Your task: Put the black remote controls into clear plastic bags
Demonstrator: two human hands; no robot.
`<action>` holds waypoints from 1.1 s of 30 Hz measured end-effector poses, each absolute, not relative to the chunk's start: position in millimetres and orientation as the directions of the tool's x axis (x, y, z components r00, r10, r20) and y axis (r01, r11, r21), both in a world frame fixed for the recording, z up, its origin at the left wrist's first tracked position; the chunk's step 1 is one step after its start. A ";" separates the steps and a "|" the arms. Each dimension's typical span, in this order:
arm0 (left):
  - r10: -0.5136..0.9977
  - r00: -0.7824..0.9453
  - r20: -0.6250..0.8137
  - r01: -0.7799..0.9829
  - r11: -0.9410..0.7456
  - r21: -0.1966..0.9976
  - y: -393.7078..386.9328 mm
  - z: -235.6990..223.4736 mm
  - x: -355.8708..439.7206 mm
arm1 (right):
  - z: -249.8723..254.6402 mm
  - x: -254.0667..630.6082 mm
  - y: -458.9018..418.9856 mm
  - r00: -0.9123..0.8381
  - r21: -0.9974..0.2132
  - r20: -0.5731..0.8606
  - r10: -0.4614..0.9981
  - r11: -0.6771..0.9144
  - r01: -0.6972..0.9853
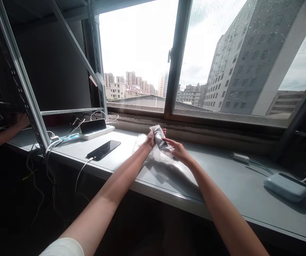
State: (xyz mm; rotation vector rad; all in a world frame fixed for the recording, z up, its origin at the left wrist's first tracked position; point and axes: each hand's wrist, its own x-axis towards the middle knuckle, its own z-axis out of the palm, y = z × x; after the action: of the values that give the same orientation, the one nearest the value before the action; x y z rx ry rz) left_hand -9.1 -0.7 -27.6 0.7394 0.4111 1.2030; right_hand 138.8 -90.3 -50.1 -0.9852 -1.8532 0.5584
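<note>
Above the shelf, in front of the window, my left hand (151, 138) is closed around a small clear plastic bag (159, 138). Something dark grey shows inside the bag, too blurred to name. My right hand (179, 150) meets the bag from the right, its index finger stretched across the front and its other fingers at the bag's lower edge. Its thumb is largely hidden. Behind my left wrist, another pale, clear plastic wrapper (139, 142) lies on the shelf, partly covered by my forearm.
A black phone (104, 150) with a white cable lies left of my arms. Behind it, another phone (93, 125) rests on a white power strip (99, 132). At right are a light blue power bank-like box (286, 186) and a white plug (240, 157). Another person's arm (5, 135) shows at far left.
</note>
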 end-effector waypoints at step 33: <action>0.996 0.055 0.073 -0.814 0.003 0.581 5.4 -30.4 -19.2 | -38.8 133.5 -103.6 -0.244 -0.789 0.546 0.802 0.590 0.172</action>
State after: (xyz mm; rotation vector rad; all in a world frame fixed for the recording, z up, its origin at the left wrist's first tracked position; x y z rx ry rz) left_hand -19.2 5.4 -30.4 0.5512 0.4147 1.4843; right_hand 133.5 -103.6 -38.8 -0.8041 -1.7469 0.7327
